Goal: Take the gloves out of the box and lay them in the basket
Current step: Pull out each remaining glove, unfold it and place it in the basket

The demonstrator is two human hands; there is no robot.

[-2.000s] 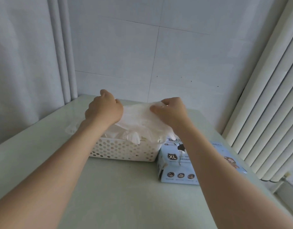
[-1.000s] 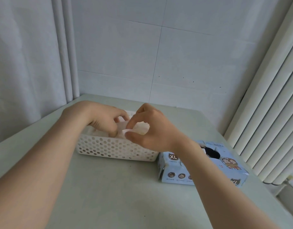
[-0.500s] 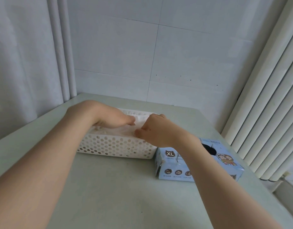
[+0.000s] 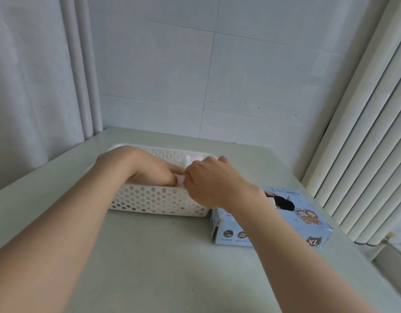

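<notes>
In the white perforated plastic basket [image 4: 154, 201], both hands — left hand [image 4: 147, 168], right hand [image 4: 208, 181] — were pinched onto a thin whitish glove [image 4: 180, 177], tucking it down — the pale blue cardboard box [image 4: 285, 222] probably held more.

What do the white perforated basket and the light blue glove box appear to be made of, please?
White perforated basket: looks like moulded plastic, matte, with even round holes and a rounded rim. Light blue glove box: probably thin printed cardboard, slightly glossy, with creased corners and a punched oval opening.

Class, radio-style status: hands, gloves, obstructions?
Both hands, left hand and right hand, in basket, pressing gloves. Box open beside it. Nothing in the way.
</notes>
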